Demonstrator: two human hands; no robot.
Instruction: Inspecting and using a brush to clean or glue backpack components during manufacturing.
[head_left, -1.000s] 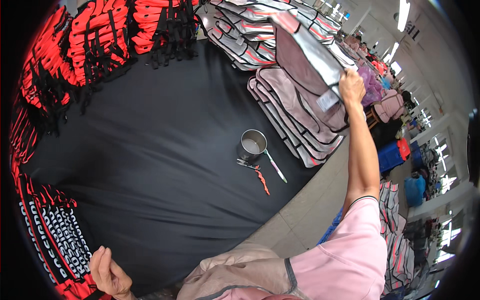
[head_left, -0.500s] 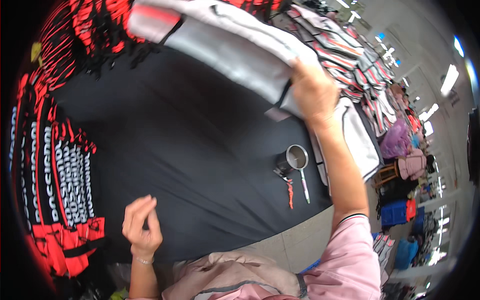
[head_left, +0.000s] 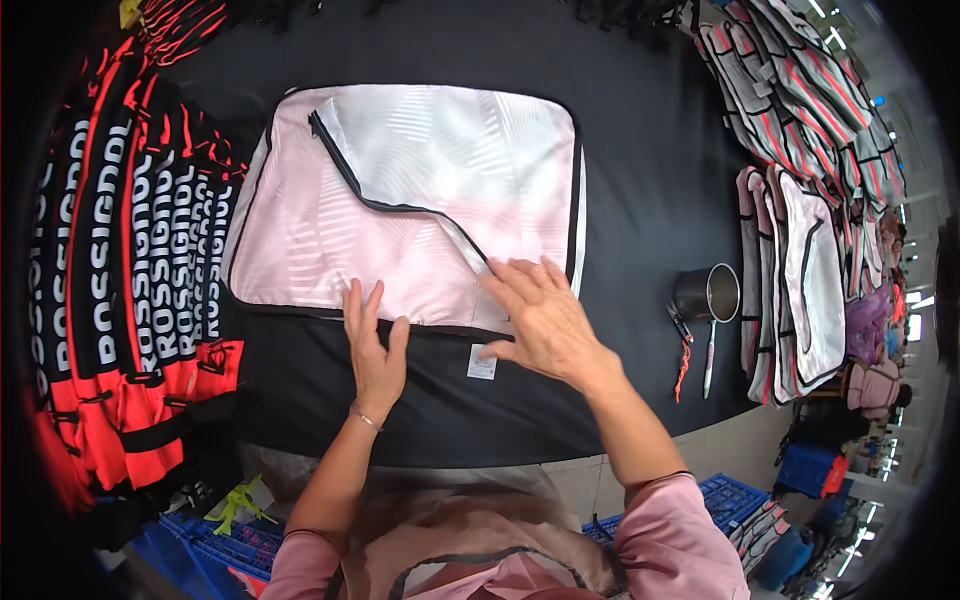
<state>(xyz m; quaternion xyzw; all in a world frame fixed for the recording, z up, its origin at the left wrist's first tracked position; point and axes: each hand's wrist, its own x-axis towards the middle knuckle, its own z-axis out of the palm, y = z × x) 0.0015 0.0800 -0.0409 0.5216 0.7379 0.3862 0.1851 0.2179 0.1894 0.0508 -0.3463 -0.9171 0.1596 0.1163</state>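
A flat fabric pouch (head_left: 300, 230) in pale pink and white, edged with black piping, lies on the black-covered table in front of me. Its black zipper (head_left: 385, 205) runs slantwise across the top, with one flap folded over. At the pouch's near edge is my left hand (head_left: 375, 355), open, its fingertips by the piping. My right hand (head_left: 548, 325) rests with fingers spread on the near right corner, at the lower end of the zipper. A small white label (head_left: 481, 362) sticks out from the near edge, beside my right thumb.
Black-and-red printed bags (head_left: 150, 260) stand in a row at the left. To the right are a metal mug (head_left: 708, 293), a pen-like stick (head_left: 710, 360) and small snips with an orange cord (head_left: 684, 365). Beyond them, similar pouches (head_left: 800, 280) are stacked. Blue crates (head_left: 730, 505) sit below the table edge.
The pouch, swung up in my right hand before, now lies flat on the table. My right hand has come down nearer and opened; my left hand has moved right and up to its edge.
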